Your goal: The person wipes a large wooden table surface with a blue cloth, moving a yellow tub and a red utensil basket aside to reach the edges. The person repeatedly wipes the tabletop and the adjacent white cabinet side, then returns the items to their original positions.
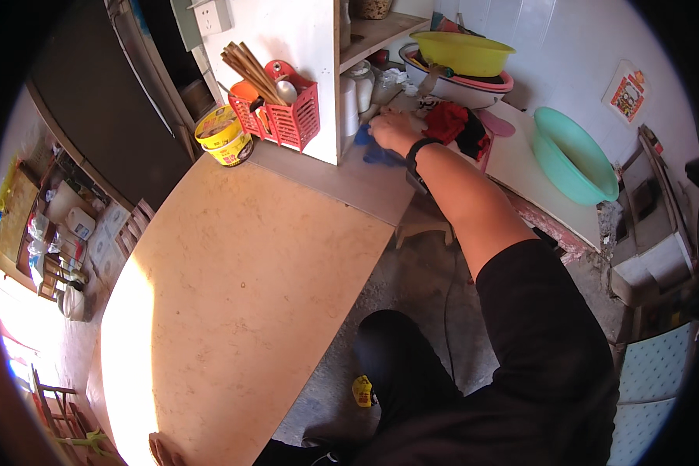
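Note:
My right hand (394,129) reaches far forward and presses on a blue cloth (374,151) lying on the grey counter (342,180), its fingers closed over the cloth. A black band sits on that wrist. Only the fingertips of my left hand (165,449) show, resting flat on the near edge of the tan table top (241,295) at the bottom of the picture, holding nothing.
A red basket (283,116) with chopsticks and spoons and a yellow tub (225,137) stand at the counter's back. A white cabinet side rises beside them. To the right are a red-black cloth (458,124), stacked basins (462,54) and a teal basin (571,155).

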`<control>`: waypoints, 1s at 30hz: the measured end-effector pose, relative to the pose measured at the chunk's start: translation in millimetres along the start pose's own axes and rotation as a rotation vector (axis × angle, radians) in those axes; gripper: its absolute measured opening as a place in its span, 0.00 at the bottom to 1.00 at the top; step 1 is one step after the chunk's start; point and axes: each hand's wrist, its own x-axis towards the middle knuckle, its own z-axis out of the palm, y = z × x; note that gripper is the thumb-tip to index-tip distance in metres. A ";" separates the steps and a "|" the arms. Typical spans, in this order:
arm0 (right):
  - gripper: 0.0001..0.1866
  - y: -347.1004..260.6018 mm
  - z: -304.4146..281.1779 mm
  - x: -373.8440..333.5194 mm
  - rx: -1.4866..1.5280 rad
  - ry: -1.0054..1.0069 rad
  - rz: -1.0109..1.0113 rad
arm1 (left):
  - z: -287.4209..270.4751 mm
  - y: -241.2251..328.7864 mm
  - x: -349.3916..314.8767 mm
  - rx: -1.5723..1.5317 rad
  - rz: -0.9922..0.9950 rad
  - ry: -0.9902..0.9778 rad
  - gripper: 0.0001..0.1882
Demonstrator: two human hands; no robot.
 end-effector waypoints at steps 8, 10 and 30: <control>0.26 9.1 -6.2 4.1 0.201 -0.100 0.002 | 0.1 -4.0 -3.9 -0.089 -0.011 0.013 0.29; 0.28 13.1 -16.3 2.6 0.221 -0.191 0.021 | 3.0 -7.7 -3.3 -0.088 -0.002 0.023 0.28; 0.26 1.3 -37.7 -79.1 0.184 -0.326 -0.076 | 7.1 -18.8 -4.4 -0.043 0.065 0.038 0.28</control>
